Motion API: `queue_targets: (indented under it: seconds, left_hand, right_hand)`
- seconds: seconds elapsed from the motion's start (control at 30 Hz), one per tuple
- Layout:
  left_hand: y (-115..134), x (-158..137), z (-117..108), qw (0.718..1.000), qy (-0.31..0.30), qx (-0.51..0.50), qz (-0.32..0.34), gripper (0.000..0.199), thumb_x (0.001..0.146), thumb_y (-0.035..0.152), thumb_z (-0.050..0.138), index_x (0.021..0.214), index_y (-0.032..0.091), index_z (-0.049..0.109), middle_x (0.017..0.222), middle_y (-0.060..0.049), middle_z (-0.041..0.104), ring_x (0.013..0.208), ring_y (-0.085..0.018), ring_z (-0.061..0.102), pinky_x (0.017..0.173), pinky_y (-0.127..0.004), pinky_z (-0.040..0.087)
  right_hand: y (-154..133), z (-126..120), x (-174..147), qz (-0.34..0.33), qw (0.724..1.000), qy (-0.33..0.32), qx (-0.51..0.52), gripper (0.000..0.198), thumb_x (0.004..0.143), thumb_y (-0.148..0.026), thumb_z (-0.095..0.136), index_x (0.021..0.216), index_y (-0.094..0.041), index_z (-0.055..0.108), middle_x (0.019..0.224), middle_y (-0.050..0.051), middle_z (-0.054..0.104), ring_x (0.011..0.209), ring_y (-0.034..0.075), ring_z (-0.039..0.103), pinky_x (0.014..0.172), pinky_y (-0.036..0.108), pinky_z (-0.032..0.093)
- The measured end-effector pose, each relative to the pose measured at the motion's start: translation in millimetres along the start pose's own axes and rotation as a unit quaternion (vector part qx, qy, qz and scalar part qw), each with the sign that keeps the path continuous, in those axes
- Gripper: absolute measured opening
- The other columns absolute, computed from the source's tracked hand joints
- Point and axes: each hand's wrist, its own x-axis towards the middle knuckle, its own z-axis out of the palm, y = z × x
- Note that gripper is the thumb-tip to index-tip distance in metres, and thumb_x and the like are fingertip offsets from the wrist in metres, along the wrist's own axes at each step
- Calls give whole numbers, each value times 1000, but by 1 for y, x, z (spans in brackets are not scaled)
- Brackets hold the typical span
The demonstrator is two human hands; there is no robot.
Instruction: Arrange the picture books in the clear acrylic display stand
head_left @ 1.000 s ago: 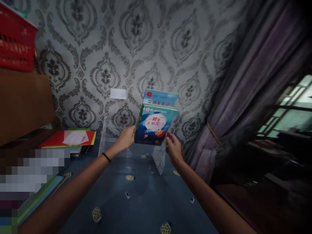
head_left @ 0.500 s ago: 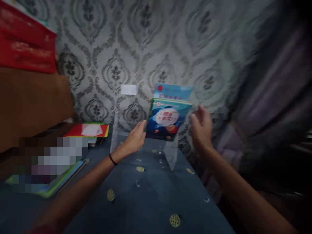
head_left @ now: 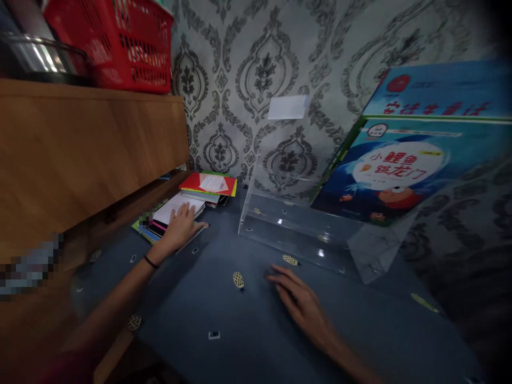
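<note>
My left hand [head_left: 182, 226], a dark band at its wrist, lies with fingers spread on the near stack of books [head_left: 170, 209] at the left of the table. No grip on a book shows. Over the table's middle, my right hand [head_left: 302, 304] is open with its fingers stretched out to the left and holds nothing. On the right, a blue picture book [head_left: 394, 173] leans in a clear acrylic stand [head_left: 276, 218]. Behind it, another blue book [head_left: 440, 93] shows only its upper part.
A second book pile topped with a red cover [head_left: 192, 183] lies near the wall. To the left stands a wooden cabinet [head_left: 100, 144] bearing a red plastic basket [head_left: 136, 50] and a metal pot [head_left: 44, 56]. A dark blue patterned cloth [head_left: 256, 341] covers the table.
The view has swung left. My left hand has left the blue picture book and come to the book stack. My right hand has moved down and away from the stand. Both blue books stay in it.
</note>
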Motion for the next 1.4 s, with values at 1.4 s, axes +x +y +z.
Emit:
queue_targets:
  seconds: [1.4]
  left_hand:
    - [129, -126, -34, 921, -248, -261, 145, 54, 106, 34, 38, 156, 14, 32, 99, -11, 77, 102, -26, 73, 91, -37, 56]
  right_hand:
    - [-33, 33, 6, 123, 957, -2, 262, 63, 97, -71, 40, 125, -23, 69, 123, 12, 73, 118, 28, 67, 108, 49, 50]
